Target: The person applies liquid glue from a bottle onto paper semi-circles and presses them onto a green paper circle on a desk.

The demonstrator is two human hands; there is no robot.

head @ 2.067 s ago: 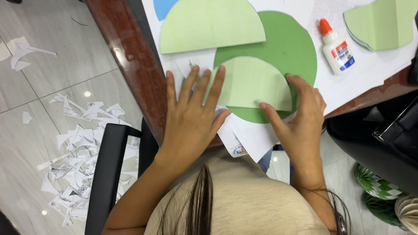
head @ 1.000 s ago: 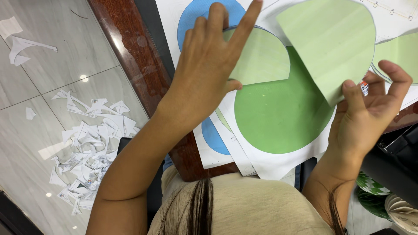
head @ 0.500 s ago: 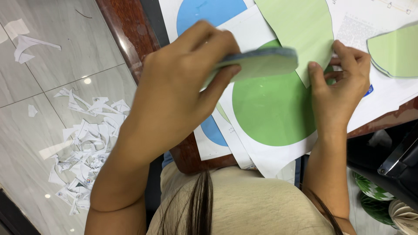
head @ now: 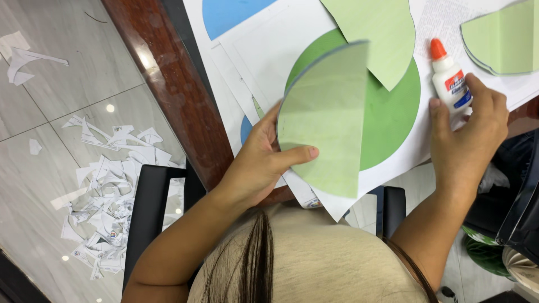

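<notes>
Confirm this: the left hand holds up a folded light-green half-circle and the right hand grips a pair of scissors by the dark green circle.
Not scissors. In the head view the right hand grips a white glue bottle with an orange cap. The left hand does hold up the folded light-green half-circle, beside the dark green circle.

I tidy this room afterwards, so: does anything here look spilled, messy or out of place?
Yes: a heap of white paper scraps litters the floor beside the table. On it, sheets overlap loosely, but nothing looks spilled; the orange-capped glue bottle sits in the right hand.

My left hand point(head: 264, 163) held a folded green half-circle point(head: 325, 120) upright; my right hand point(head: 469, 134) gripped the glue bottle point(head: 451, 81).
</notes>
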